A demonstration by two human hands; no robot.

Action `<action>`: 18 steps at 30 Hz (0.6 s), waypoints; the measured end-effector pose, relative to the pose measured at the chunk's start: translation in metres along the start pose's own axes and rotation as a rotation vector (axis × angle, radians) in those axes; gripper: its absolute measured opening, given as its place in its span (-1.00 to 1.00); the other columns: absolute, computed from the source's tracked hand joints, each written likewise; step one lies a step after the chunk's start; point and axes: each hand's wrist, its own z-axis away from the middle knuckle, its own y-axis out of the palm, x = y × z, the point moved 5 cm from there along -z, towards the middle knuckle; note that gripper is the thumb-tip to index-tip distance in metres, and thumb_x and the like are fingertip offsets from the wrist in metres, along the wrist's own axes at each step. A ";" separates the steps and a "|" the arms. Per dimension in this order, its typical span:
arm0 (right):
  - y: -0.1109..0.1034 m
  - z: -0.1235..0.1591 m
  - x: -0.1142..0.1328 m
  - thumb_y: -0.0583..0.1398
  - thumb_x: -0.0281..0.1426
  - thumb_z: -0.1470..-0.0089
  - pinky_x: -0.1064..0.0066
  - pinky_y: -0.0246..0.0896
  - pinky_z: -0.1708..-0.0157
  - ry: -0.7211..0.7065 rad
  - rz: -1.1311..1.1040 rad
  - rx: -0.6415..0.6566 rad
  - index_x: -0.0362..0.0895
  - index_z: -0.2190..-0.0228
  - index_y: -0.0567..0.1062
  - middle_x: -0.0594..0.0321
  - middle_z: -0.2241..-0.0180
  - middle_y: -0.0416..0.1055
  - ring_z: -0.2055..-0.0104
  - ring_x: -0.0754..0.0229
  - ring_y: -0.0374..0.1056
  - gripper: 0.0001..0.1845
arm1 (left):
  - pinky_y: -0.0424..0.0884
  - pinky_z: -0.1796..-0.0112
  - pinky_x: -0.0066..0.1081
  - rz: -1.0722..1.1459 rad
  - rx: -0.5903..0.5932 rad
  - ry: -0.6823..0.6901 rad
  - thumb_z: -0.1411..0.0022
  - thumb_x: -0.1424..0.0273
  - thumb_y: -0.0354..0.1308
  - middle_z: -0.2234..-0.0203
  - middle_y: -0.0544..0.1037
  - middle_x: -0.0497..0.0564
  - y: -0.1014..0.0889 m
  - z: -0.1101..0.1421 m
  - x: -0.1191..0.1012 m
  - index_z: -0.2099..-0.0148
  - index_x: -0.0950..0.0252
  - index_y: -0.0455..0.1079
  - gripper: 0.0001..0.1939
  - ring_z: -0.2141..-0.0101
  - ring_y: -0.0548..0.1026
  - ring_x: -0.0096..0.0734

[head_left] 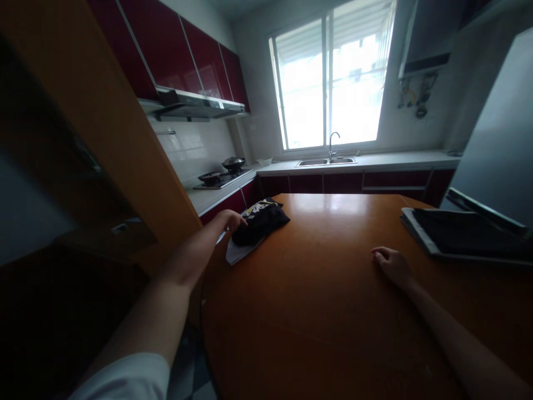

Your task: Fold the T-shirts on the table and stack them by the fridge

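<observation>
At the table's left edge lies a crumpled black garment (266,221) with a white and yellow print on its upper side. My left hand (235,220) reaches out to it, fingers closed on its near left edge. A pale sheet (239,254), perhaps paper, sticks out from under the cloth. On the right part of the brown wooden table (325,289), my right hand (391,266) rests with its fingers curled in and nothing visible in them. It is apart from the black folded cloth (466,230) to its right.
That folded cloth lies on a pale flat stack (416,233) at the table's right edge, near the fridge (495,144). Beyond the table are a counter with a double sink (327,161) and a stove (227,178) bearing two pans. A wooden panel (137,139) rises at left.
</observation>
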 end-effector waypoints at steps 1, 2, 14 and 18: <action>0.000 0.000 0.000 0.10 -0.22 -0.02 0.23 0.32 0.22 -0.005 0.005 -0.004 -0.10 0.29 0.62 0.10 0.31 0.61 0.23 -0.03 0.52 -0.64 | 0.49 0.33 -0.06 -0.034 0.038 -0.019 0.14 0.35 0.41 0.50 0.60 0.11 0.007 0.003 0.001 0.30 0.24 0.57 -0.74 0.36 0.59 0.06; -0.001 0.000 0.001 0.10 -0.22 -0.02 0.22 0.32 0.20 -0.009 0.009 -0.006 -0.09 0.29 0.62 0.10 0.30 0.62 0.22 -0.03 0.52 -0.64 | 0.50 0.31 -0.06 -0.056 0.068 -0.034 0.14 0.34 0.40 0.49 0.61 0.13 0.014 0.005 0.001 0.30 0.24 0.58 -0.74 0.34 0.59 0.08; -0.029 -0.004 0.026 0.07 -0.36 -0.04 0.29 0.38 0.22 0.031 -0.044 -0.260 -0.18 0.23 0.61 0.10 0.33 0.59 0.30 0.07 0.49 -0.64 | 0.10 -0.08 0.45 -0.215 -0.033 -0.156 -0.22 -0.05 0.03 -0.29 0.28 0.31 0.137 0.039 0.041 -0.29 0.11 0.35 -0.33 -0.27 0.14 0.51; -0.078 -0.009 0.014 0.04 -0.41 -0.10 0.05 0.15 -0.17 0.104 0.149 -0.563 -0.20 0.14 0.59 -0.10 -0.07 0.44 -0.17 -0.09 0.28 -0.59 | 0.15 -0.13 0.32 -0.247 -0.017 -0.016 -0.24 -0.03 -0.06 -0.25 0.36 0.27 0.143 0.011 0.081 -0.29 0.18 0.33 -0.31 -0.26 0.24 0.32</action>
